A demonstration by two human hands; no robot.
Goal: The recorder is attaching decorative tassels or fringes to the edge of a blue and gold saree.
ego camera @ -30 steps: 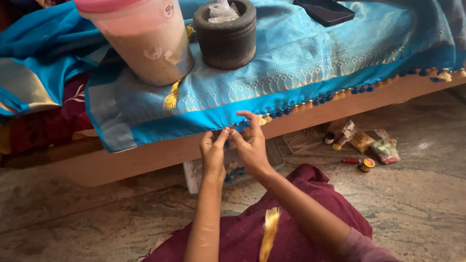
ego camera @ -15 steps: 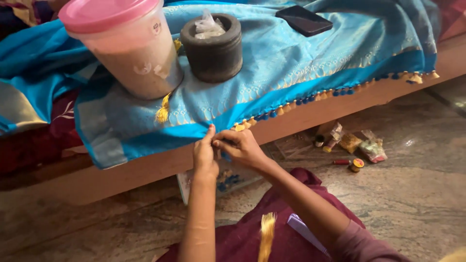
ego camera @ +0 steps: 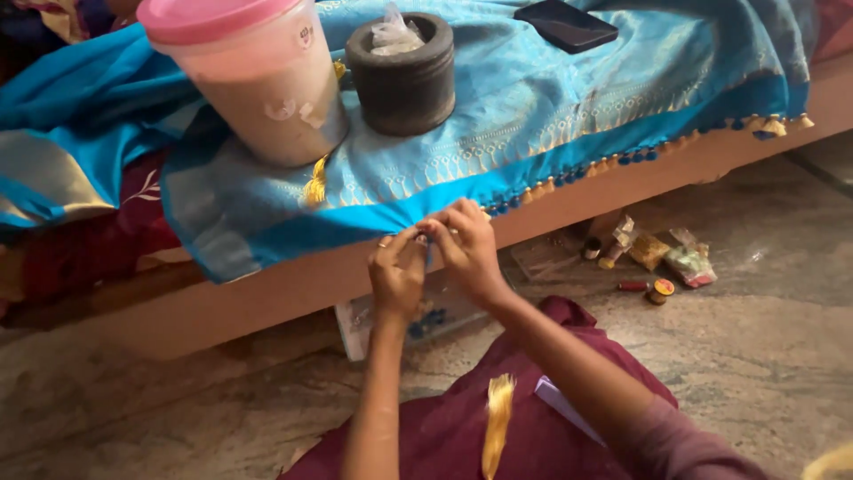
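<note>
- At the far left, the blue cloth (ego camera: 569,107) bunches in loose folds over a dark red cloth (ego camera: 98,240), well apart from both hands.
- A clear plastic jar with a pink lid (ego camera: 249,76) and a dark round stone mortar (ego camera: 402,76) stand on the blue cloth, up and left of the hands; a yellow tassel (ego camera: 315,185) hangs just below the jar.
- The left hand (ego camera: 395,276) is closed in a pinch at the cloth's lower hem, thumb and forefinger pressed on the edge; a ring shows on one finger.
- The right hand (ego camera: 466,249) touches the left, its fingertips also pinched on the same spot of hem. What lies between them, thread or a small tassel, is too small to tell.
- The hem's long axis runs left to right and rises toward the right, along the wooden bed edge (ego camera: 267,293). The worked spot sits directly ahead of and above both hands, equally near to each.
- Rightward along the hem hangs a row of small blue and gold tassels (ego camera: 640,158); it starts just beside the right hand, so that hand is nearer it.
- On the floor at right lie small packets and thread spools (ego camera: 657,262); a black phone (ego camera: 566,24) rests on the cloth above.
</note>
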